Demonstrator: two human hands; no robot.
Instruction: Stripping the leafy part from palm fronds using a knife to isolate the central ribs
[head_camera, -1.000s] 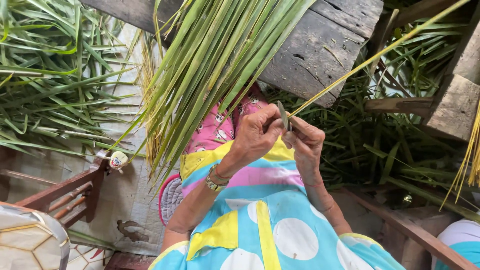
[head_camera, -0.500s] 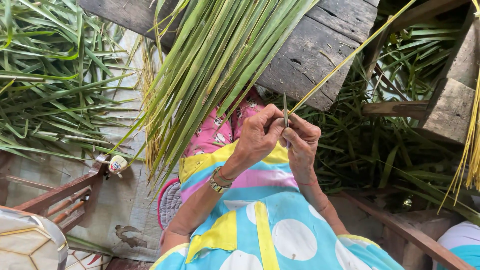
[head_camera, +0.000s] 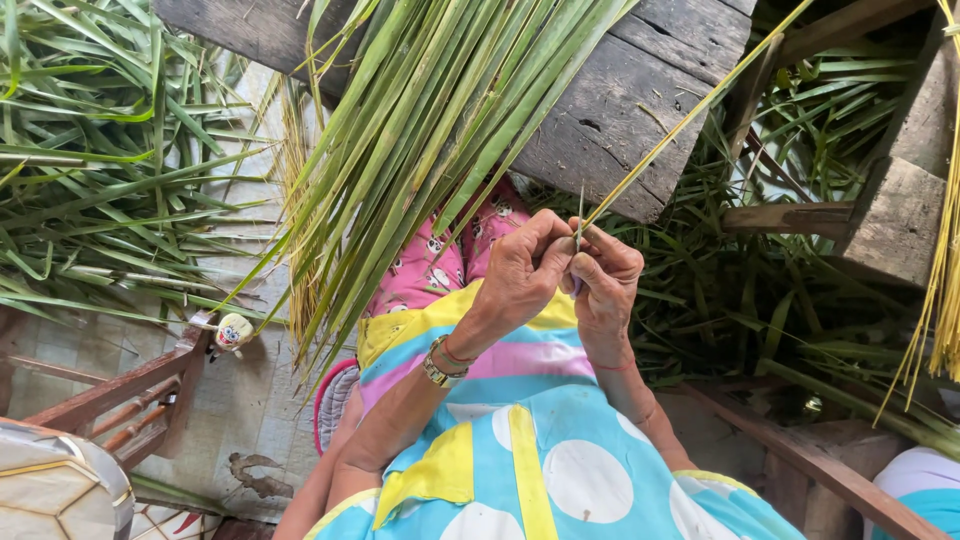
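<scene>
My left hand (head_camera: 515, 272) and my right hand (head_camera: 604, 283) meet fingertip to fingertip above my lap. Between them a thin small knife blade (head_camera: 579, 208) stands upright, close against my left thumb. A long yellow-green leaf strip (head_camera: 690, 115) runs from my right hand's fingers up to the top right. Both hands are closed; exactly how the blade and strip are shared between them is partly hidden. A beaded bracelet (head_camera: 438, 362) is on my left wrist.
A bundle of long green palm leaves (head_camera: 420, 130) hangs over a weathered wooden plank (head_camera: 640, 100) ahead. Loose leaves lie heaped at left (head_camera: 90, 180) and right (head_camera: 790, 300). A wooden chair frame (head_camera: 130, 390) stands lower left, and yellow dried ribs (head_camera: 940, 270) hang at the right edge.
The blade has turned from flat-on to edge-on and upright. The hands have drawn closer together and the strip now slants more steeply.
</scene>
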